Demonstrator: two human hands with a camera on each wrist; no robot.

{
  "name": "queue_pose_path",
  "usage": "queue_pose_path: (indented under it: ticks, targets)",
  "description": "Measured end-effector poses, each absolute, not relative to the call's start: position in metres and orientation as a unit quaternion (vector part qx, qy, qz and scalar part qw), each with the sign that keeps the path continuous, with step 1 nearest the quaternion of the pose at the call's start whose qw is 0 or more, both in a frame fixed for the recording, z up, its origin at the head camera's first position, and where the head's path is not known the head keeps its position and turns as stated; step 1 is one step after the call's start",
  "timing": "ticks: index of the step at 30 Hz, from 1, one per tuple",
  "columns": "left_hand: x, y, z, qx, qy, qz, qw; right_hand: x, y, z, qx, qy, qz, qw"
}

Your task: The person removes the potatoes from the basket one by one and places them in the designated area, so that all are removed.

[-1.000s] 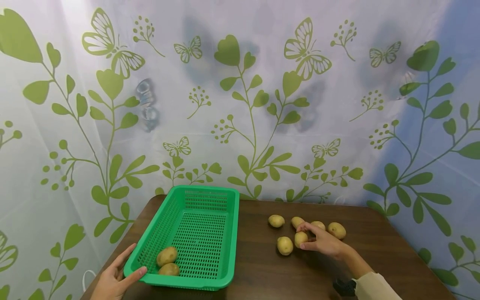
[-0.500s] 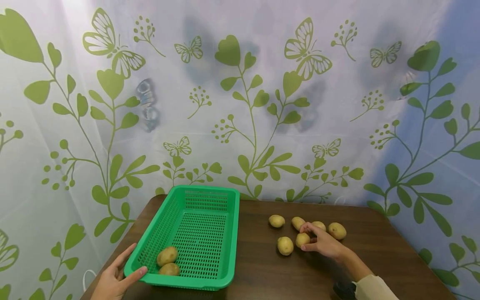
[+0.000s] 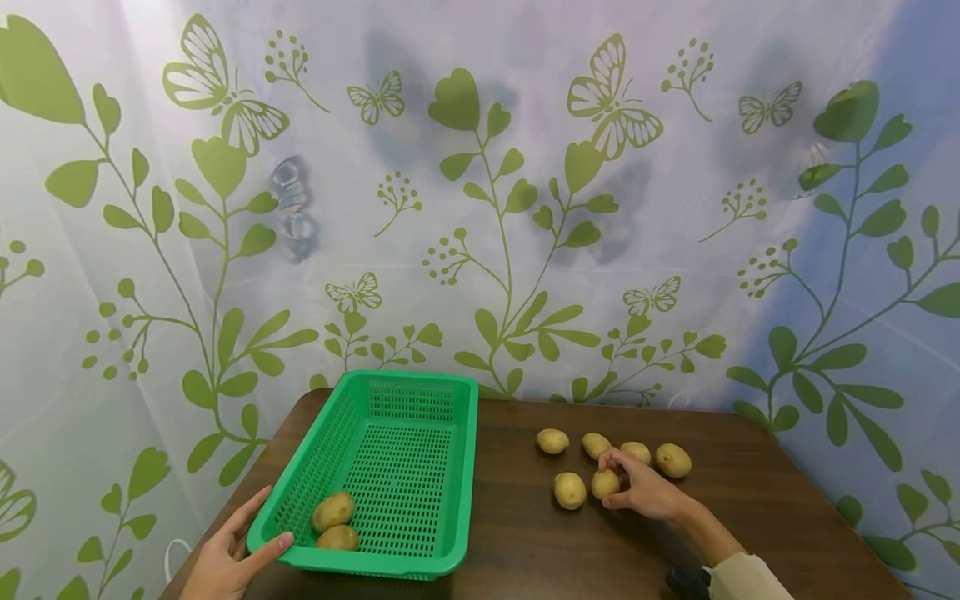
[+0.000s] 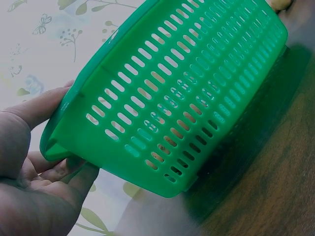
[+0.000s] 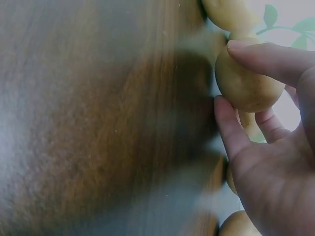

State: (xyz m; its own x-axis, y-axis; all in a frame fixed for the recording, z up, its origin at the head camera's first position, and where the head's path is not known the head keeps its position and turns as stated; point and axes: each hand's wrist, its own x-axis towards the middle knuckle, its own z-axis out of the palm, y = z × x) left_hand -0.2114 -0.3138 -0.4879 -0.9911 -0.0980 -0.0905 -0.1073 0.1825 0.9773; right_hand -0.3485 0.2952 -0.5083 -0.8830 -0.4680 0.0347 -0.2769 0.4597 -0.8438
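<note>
A green plastic basket (image 3: 397, 467) with slotted walls stands on the left of the table. My left hand (image 3: 234, 554) grips its near left corner, thumb over the rim and fingers beneath it, as the left wrist view also shows. Two potatoes (image 3: 335, 512) lie inside by that corner. On the right, my right hand (image 3: 648, 490) holds a potato (image 5: 248, 81) between thumb and fingers, low over the tabletop; whether it touches the wood I cannot tell. Several more potatoes (image 3: 570, 491) lie around that hand, to its left and behind it.
The dark brown wooden table (image 3: 525, 542) ends at a patterned curtain (image 3: 480, 208) with green leaves and butterflies behind it. A black object (image 3: 688, 581), partly hidden, is by the right sleeve. A white cable loop (image 3: 177, 550) shows beyond the table's left edge.
The potato in my right hand has shifted slightly to the right, away from the potato on its left. My left hand and the basket have stayed where they were.
</note>
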Motion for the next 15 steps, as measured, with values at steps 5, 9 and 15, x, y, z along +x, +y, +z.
queue_pose_path:
  ticks: [5, 9, 15]
  targets:
    - [-0.2124, -0.3131, -0.4872, -0.068, 0.768, 0.637, 0.006, -0.3475, 0.2978, -0.5083, -0.230, 0.861, -0.445, 0.089]
    - [-0.2124, -0.3141, -0.4859, -0.075, 0.783, 0.618, 0.008, -0.3459, 0.3014, -0.5090, -0.229, 0.873, -0.425, 0.077]
    - [-0.2114, -0.3153, -0.4855, -0.080, 0.786, 0.612, 0.010, -0.3443, 0.3052, -0.5077, -0.237, 0.867, -0.429, 0.090]
